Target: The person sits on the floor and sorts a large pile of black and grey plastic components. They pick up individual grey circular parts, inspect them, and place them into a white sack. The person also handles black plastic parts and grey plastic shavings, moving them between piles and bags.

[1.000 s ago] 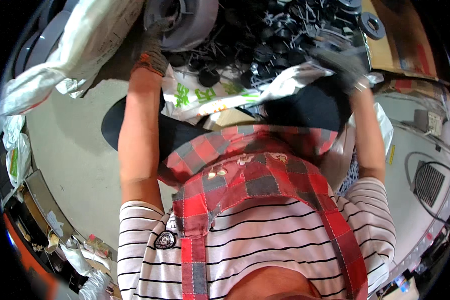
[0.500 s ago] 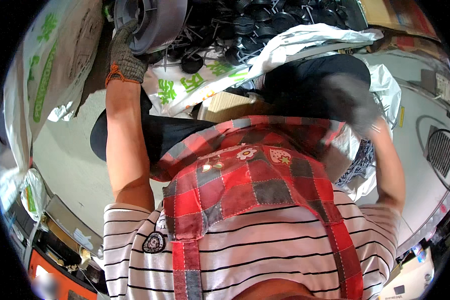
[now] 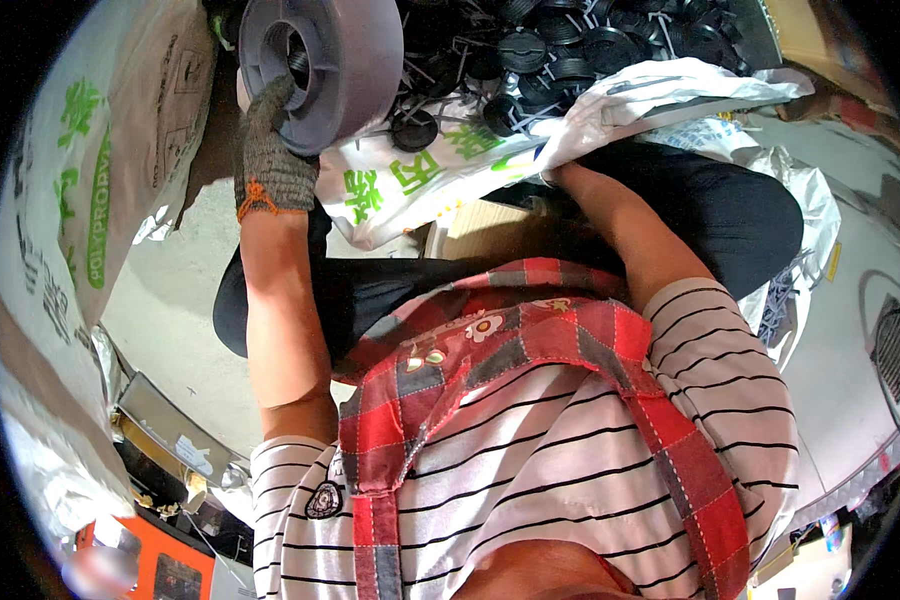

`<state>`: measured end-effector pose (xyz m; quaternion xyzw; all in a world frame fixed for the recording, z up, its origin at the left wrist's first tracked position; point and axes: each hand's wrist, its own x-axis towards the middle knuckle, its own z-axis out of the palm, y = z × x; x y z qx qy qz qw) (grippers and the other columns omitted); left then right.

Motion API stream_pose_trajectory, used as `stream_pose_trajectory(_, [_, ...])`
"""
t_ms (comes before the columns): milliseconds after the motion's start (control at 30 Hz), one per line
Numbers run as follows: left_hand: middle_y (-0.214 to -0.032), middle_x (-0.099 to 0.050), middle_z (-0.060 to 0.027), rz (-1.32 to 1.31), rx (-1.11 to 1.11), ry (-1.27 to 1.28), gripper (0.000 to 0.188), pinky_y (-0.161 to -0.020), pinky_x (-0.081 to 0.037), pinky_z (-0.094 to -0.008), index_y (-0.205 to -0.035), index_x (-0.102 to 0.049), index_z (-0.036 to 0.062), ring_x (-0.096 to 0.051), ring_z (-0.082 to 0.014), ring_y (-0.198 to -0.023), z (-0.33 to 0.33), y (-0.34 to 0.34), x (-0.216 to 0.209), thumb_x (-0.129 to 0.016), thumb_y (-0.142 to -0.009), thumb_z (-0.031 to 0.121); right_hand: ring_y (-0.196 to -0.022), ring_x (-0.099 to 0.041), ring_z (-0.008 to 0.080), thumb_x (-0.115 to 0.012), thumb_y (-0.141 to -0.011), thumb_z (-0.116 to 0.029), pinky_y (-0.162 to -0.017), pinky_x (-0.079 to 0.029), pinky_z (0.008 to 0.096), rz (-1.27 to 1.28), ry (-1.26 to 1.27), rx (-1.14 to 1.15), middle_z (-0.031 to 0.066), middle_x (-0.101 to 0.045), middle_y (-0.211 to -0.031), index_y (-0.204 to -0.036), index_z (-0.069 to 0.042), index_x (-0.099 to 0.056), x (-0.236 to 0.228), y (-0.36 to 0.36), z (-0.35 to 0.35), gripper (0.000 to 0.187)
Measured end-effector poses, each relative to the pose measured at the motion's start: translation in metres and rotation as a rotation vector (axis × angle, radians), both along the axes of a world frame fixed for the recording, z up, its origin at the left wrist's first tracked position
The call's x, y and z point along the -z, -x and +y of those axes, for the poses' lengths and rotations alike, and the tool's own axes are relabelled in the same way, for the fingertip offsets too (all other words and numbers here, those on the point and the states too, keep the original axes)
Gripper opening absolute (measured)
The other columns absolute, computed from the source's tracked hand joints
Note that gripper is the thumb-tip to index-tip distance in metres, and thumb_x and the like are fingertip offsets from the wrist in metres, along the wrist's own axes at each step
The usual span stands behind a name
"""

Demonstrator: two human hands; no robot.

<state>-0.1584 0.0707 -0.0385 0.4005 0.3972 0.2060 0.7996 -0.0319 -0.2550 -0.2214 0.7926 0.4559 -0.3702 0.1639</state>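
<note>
My left hand (image 3: 278,150), in a grey knitted glove with an orange cuff edge, grips a large round grey plastic part (image 3: 365,75) with a hollow hub. Its thumb lies over the hub's rim, while the other fingers are mostly hidden. Beside the part lies a heap of black round plastic caps (image 3: 522,52) mixed with thin grey sprue sticks, on a white woven bag (image 3: 410,180) with green print. My right forearm (image 3: 635,215) reaches forward to the folded edge of that bag. The right hand is hidden beneath the white plastic, so its fingers do not show.
My crossed legs in dark trousers (image 3: 740,215) frame a cardboard box (image 3: 480,228). Tall white woven sacks (image 3: 135,130) stand at the left. A bag of grey sprues (image 3: 775,300) lies by my right knee, with a pale machine panel (image 3: 850,290) beyond.
My right hand has swung from beside the right knee, forward and left, under the bag's edge. My left hand still grips the grey part; the whole view has shifted slightly.
</note>
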Motion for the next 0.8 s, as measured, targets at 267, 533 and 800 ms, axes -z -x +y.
stream_pose_trajectory(267, [-0.116,-0.054,-0.0177,0.111,0.053,-0.089,0.045,-0.088,-0.048,-0.0377,-0.125,-0.043,-0.0013,-0.056,-0.0289,-0.103,-0.014,-0.006,-0.005,-0.054,-0.083,0.012,-0.108,-0.054,0.0293,-0.054,-0.079,-0.013,-0.093,-0.043,0.0362,0.025,-0.058,0.009,0.0159,-0.054,-0.120,-0.122,-0.007,-0.050,0.023,0.000,-0.004,0.044])
stream_pose_trajectory(533, [-0.116,-0.053,-0.0175,0.034,0.057,-0.061,0.049,-0.084,-0.049,-0.0449,-0.128,-0.042,0.0092,-0.056,-0.0320,-0.102,-0.012,-0.015,0.008,-0.055,-0.080,0.008,-0.107,-0.055,0.0293,-0.056,-0.078,-0.014,-0.092,-0.043,0.0361,0.189,0.002,-0.122,0.0155,-0.054,-0.120,-0.122,-0.007,-0.050,-0.061,-0.021,-0.029,0.045])
stream_pose_trajectory(800, [-0.112,-0.057,-0.0148,0.060,0.054,0.146,0.045,-0.078,-0.051,-0.0503,-0.122,-0.046,0.0107,-0.057,-0.0337,-0.097,-0.021,-0.024,0.003,-0.057,-0.078,0.009,-0.097,-0.058,0.0319,-0.063,-0.076,-0.023,-0.085,-0.046,0.0389,-0.089,-0.049,-0.084,0.0201,-0.057,-0.110,-0.116,-0.006,-0.052,-0.210,-0.095,-0.064,0.045])
